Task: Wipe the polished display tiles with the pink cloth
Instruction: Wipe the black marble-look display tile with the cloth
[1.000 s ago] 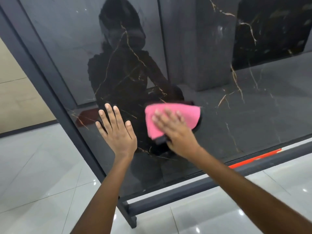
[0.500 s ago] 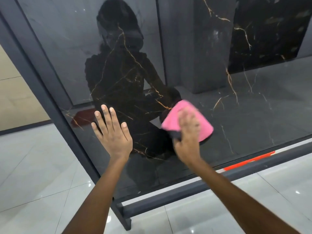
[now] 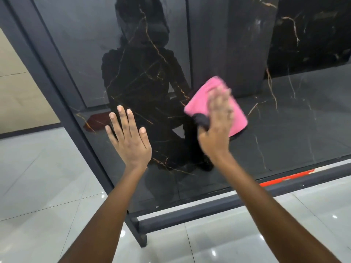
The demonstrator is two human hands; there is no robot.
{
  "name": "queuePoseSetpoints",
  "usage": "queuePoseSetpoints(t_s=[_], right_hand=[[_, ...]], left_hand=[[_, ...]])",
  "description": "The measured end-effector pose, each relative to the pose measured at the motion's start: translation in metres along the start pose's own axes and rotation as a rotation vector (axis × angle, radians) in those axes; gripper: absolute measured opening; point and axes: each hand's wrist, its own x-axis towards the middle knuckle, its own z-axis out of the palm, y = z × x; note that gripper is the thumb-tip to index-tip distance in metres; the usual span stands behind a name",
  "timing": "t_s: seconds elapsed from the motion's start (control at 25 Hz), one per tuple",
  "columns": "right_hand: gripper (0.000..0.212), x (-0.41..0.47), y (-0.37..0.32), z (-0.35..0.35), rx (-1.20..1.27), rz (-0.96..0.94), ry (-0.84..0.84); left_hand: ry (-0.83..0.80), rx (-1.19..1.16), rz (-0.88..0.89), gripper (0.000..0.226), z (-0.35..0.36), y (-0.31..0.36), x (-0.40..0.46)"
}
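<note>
A large polished black tile [image 3: 284, 120] with gold veins stands upright in a dark metal frame [image 3: 57, 88]. My right hand [image 3: 216, 128] lies flat on the pink cloth [image 3: 237, 112], which it presses against the tile's lower middle; the fingers are blurred by motion. To the left of the cloth, my left hand [image 3: 129, 137] rests flat on the tile with its fingers spread and holds nothing. My dark reflection shows in the glossy surface.
The frame's bottom rail [image 3: 190, 215] and foot [image 3: 141, 238] stand on glossy pale floor tiles [image 3: 38, 186]. A red strip [image 3: 284, 178] runs along the tile's lower edge at the right. A beige wall [image 3: 19, 92] lies beyond the frame at the left.
My right hand has swept the pink cloth to the right and slightly up across the tile, turning from sideways to upright. My left hand has stayed planted on the tile.
</note>
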Motion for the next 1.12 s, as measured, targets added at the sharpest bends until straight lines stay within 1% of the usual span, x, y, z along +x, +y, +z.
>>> queuePoseSetpoints(t_s=[0.08, 0.12, 0.16, 0.2, 0.24, 0.32, 0.36, 0.4, 0.44, 0.48, 0.52, 0.56, 0.6, 0.64, 0.68, 0.72, 0.76, 0.8, 0.84, 0.88, 0.92, 0.96, 1.0, 1.08, 1.12], right_hand=[[0.081, -0.056, -0.009, 0.015, -0.116, -0.463, -0.269], [0.081, -0.066, -0.004, 0.013, -0.198, -0.641, -0.352], [0.081, -0.055, 0.006, 0.006, -0.244, -0.744, -0.367], [0.082, -0.033, 0.016, -0.003, -0.26, -0.745, -0.3], [0.084, -0.008, 0.023, -0.014, -0.23, -0.605, -0.202], [0.085, 0.044, 0.03, -0.038, -0.057, -0.11, 0.012], [0.085, 0.054, 0.029, -0.04, 0.019, 0.061, 0.065], [0.085, 0.047, 0.023, -0.036, 0.04, 0.105, 0.055], [0.085, 0.026, 0.019, -0.025, 0.037, 0.022, -0.024], [0.088, -0.008, 0.018, -0.011, -0.003, -0.163, -0.174], [0.093, -0.052, 0.023, 0.003, -0.082, -0.402, -0.341], [0.097, -0.094, 0.032, 0.011, -0.187, -0.682, -0.504], [0.098, -0.12, 0.041, 0.011, -0.305, -0.922, -0.61], [0.094, -0.126, 0.053, 0.006, -0.36, -1.055, -0.651], [0.089, -0.114, 0.065, 0.0, -0.344, -1.083, -0.62], [0.086, -0.092, 0.071, -0.007, -0.305, -1.009, -0.504], [0.085, -0.063, 0.073, -0.014, -0.252, -0.805, -0.375], [0.085, -0.033, 0.071, -0.022, -0.168, -0.526, -0.242], [0.086, -0.009, 0.07, -0.027, -0.045, -0.208, -0.1], [0.085, 0.002, 0.068, -0.026, 0.054, 0.071, 0.017], [0.084, -0.003, 0.062, -0.022, 0.075, 0.225, 0.063], [0.086, -0.025, 0.062, -0.014, -0.001, 0.183, 0.011], [0.092, -0.064, 0.067, -0.005, -0.123, -0.038, -0.139], [0.105, -0.153, 0.084, 0.006, -0.338, -0.697, -0.515], [0.107, -0.179, 0.091, 0.002, -0.421, -0.897, -0.646]], left_hand=[[-0.003, -0.012, -0.009, 0.054, 0.0, -0.001, 0.0], [-0.012, -0.015, 0.0, 0.056, -0.001, -0.002, 0.0], [-0.028, -0.007, 0.027, 0.057, -0.002, -0.004, 0.0], [-0.053, 0.012, 0.069, 0.057, -0.003, -0.005, 0.0], [-0.083, 0.037, 0.116, 0.056, -0.004, -0.007, 0.0], [-0.131, 0.076, 0.167, 0.054, -0.006, -0.008, -0.002], [-0.149, 0.079, 0.163, 0.054, -0.008, -0.007, -0.007], [-0.164, 0.072, 0.154, 0.054, -0.008, -0.007, -0.013], [-0.18, 0.056, 0.142, 0.054, -0.008, -0.006, -0.022], [-0.2, 0.032, 0.129, 0.055, -0.008, -0.006, -0.031], [-0.222, 0.01, 0.115, 0.057, -0.008, -0.007, -0.04], [-0.24, -0.002, 0.106, 0.057, -0.007, -0.008, -0.048], [-0.252, -0.006, 0.101, 0.056, -0.007, -0.01, -0.053], [-0.26, -0.006, 0.098, 0.056, -0.008, -0.011, -0.057], [-0.265, -0.003, 0.097, 0.055, -0.007, -0.012, -0.059], [-0.266, 0.006, 0.098, 0.055, -0.006, -0.012, -0.061], [-0.263, 0.017, 0.099, 0.054, -0.005, -0.013, -0.063], [-0.255, 0.027, 0.099, 0.055, -0.002, -0.014, -0.067], [-0.245, 0.038, 0.099, 0.054, 0.0, -0.015, -0.072], [-0.235, 0.051, 0.106, 0.054, 0.003, -0.015, -0.076], [-0.222, 0.061, 0.115, 0.053, 0.005, -0.016, -0.079], [-0.208, 0.065, 0.122, 0.053, 0.007, -0.017, -0.081], [-0.191, 0.065, 0.131, 0.053, 0.009, -0.019, -0.082], [-0.162, 0.048, 0.159, 0.054, 0.011, -0.022, -0.083], [-0.15, 0.037, 0.172, 0.055, 0.012, -0.024, -0.083]])
